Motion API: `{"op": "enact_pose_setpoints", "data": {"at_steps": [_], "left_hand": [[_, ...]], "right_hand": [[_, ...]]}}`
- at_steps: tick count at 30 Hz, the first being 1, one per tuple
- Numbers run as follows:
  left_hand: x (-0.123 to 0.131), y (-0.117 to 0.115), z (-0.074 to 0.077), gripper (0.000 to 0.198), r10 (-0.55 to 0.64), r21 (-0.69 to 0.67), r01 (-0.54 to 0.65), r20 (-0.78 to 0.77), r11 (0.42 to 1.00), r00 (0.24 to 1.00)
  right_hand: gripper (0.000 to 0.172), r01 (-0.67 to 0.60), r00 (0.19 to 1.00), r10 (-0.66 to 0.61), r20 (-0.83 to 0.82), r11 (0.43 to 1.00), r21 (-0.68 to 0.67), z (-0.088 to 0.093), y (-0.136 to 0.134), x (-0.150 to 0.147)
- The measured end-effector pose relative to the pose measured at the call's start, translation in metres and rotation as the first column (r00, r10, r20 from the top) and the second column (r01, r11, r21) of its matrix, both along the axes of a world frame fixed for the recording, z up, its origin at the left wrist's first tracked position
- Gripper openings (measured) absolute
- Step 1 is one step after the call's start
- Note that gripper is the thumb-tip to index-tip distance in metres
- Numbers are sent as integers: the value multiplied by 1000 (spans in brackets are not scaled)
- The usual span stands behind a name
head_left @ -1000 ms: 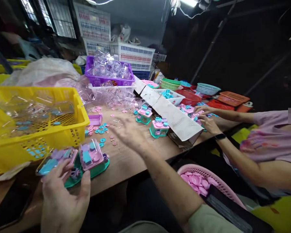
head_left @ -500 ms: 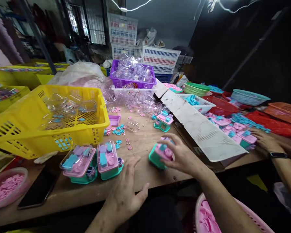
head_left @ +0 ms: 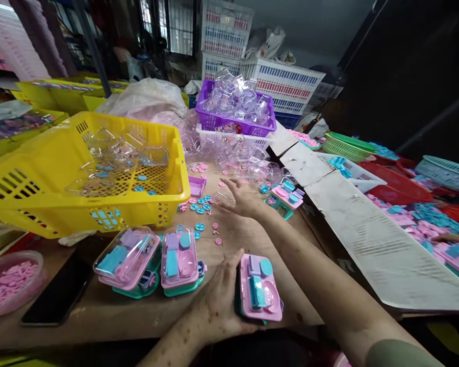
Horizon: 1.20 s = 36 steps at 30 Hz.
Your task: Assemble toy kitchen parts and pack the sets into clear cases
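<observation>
- 5 o'clock: pink-topped toy [head_left: 257, 293], smooth plastic, softly glossy
- 7 o'clock: clear cover [head_left: 179, 257], transparent plastic, shiny
- 8 o'clock: phone [head_left: 57, 293], smooth, glassy black
- 9 o'clock: yellow crate [head_left: 110, 206], smooth perforated plastic
- 10 o'clock: bag [head_left: 145, 97], thin crinkled plastic film
- 12 o'clock: clear shells [head_left: 237, 99], glossy plastic
- Between 3 and 4: white flap [head_left: 367, 239], matt scuffed cardboard
- 4 o'clock: sleeve [head_left: 396, 354], matt cloth
- Centre: tabletop [head_left: 247, 235], matt, wood-like
</observation>
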<state>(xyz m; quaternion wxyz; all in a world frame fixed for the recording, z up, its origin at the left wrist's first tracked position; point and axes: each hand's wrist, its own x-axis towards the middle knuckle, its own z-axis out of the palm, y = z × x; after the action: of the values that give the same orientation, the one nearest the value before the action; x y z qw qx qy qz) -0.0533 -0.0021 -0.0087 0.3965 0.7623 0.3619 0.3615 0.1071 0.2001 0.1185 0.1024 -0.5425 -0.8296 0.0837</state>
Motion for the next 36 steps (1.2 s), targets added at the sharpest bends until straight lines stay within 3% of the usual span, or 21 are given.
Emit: {"op": "enact_pose_setpoints", "data": {"at_steps": [3, 6, 9, 13, 16, 19, 23, 28, 32, 34, 36], "left_hand": [[-1, 3, -8, 156, -22, 24, 23, -4, 999, 1000], [0, 6, -13, 154, -41, 61, 41, -1, 997, 999], [2, 5, -12, 149, -29, 103, 26, 29, 994, 999], [2, 4, -6, 130, -21, 125, 10, 89, 992, 996], [3, 6, -3, 125, -35, 160, 17, 112, 987, 993], [3, 9, -2, 127, -49, 172, 30, 104, 985, 993], [4, 9, 1, 126, -23, 176, 3, 108, 984, 994], [5, 9, 3, 121, -31, 173, 7, 137, 985, 990], [7, 9, 1, 121, -15, 160, -7, 137, 987, 990], [7, 10, 0, 123, -7, 158, -12, 123, 987, 992], [7, 10, 0, 125, -8, 162, -10, 112, 987, 994]], "right_hand": [[69, 114, 992, -113, 57, 993, -22, -10, 22, -20], [68, 170, 984, -168, 57, 985, -24, 3, 14, -4], [72, 130, 986, -138, -91, 988, -82, 40, -21, 40], [71, -99, 955, 16, -295, 958, -270, 98, -98, 92], [73, -185, 959, 74, -272, 894, -409, 117, -141, 104], [74, -215, 972, 142, -189, 865, -453, 110, -159, 100], [58, -226, 973, 176, -153, 868, -441, 93, -170, 87], [57, -130, 982, 66, -177, 916, -380, 81, -198, 68], [45, 42, 939, -115, -323, 973, -226, 52, -210, 56], [49, 105, 917, -156, -368, 983, -154, 43, -209, 55], [64, 115, 905, -147, -399, 988, -103, 45, -207, 58]]}}
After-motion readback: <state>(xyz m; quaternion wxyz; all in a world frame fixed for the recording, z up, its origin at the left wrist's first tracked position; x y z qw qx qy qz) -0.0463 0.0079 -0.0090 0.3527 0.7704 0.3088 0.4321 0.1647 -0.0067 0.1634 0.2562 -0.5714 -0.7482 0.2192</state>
